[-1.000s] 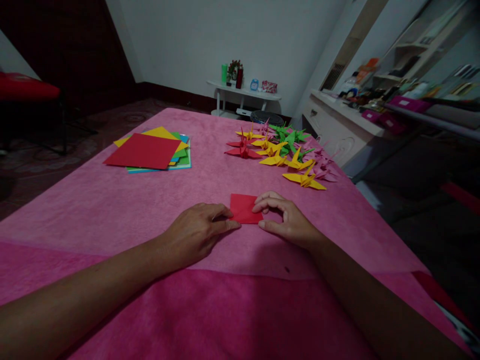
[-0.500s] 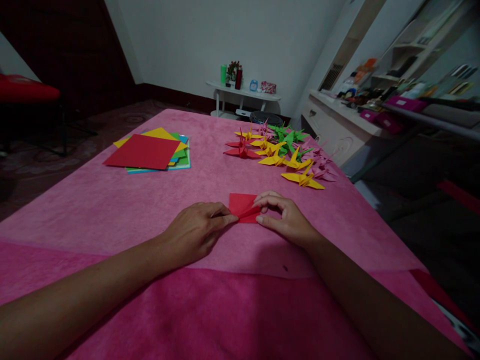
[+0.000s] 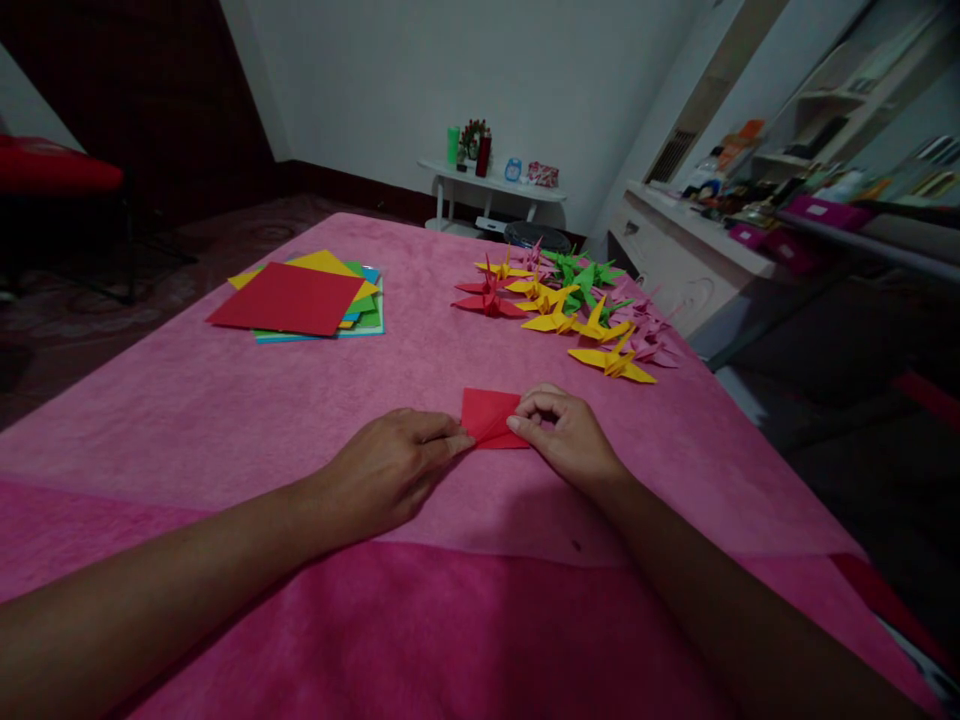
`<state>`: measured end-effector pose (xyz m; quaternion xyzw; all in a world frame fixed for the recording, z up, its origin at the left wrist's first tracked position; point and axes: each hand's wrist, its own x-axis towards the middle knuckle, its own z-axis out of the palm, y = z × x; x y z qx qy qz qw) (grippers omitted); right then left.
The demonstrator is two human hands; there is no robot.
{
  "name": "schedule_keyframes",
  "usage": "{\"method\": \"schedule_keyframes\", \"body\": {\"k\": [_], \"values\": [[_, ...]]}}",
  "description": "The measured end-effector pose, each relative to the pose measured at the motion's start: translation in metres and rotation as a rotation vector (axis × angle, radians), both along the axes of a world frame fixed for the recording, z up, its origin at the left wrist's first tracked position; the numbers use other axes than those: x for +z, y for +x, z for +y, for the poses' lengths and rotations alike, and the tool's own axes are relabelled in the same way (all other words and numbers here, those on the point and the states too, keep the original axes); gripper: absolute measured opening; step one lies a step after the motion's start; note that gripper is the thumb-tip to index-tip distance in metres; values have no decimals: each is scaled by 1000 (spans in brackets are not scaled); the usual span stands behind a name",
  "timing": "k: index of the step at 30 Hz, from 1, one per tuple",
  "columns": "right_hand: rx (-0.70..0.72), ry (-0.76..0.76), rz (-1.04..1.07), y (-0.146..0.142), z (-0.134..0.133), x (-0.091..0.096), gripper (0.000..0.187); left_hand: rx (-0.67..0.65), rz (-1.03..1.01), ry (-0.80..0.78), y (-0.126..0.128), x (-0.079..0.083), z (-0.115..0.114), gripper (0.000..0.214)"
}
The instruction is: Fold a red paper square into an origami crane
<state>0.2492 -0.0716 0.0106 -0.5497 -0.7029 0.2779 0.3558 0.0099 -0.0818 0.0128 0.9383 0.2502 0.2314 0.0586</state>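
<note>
A small folded red paper square [image 3: 489, 415] lies on the pink cloth [image 3: 225, 420] in front of me. My left hand [image 3: 390, 468] rests flat on the cloth, its fingertips pressing the paper's left corner. My right hand [image 3: 566, 440] pinches the paper's right edge between thumb and curled fingers. A crease line runs across the paper between the two hands.
A stack of coloured paper sheets [image 3: 300, 298], red on top, lies at the far left. Several folded paper cranes [image 3: 570, 310] in red, yellow, green and pink sit at the far right. A white side table [image 3: 491, 190] and shelves [image 3: 750, 220] stand beyond.
My right hand's fingers have closed from a loose arch over the paper into a pinch on its right edge. A crease has appeared in the paper. The left hand stays at its left corner.
</note>
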Motion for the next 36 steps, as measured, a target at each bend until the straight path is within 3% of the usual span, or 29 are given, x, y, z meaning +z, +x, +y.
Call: {"method": "schedule_keyframes", "body": {"k": [18, 27, 30, 34, 36], "values": [[-109, 17, -166, -7, 0, 0, 14, 13, 58, 93, 1, -1, -2, 32], [-127, -4, -226, -10, -2, 3, 17, 31, 35, -8, 6, 5, -3, 31], [-148, 8, -302, -9, 2, 5, 9, 24, 37, -43, 6, 6, -3, 31], [-185, -91, -334, -5, 19, 8, 41, 26, 38, -65, 5, 5, -2, 30], [-125, -191, -323, -3, 28, 10, 39, 27, 35, -72, 5, 4, -1, 29]]}}
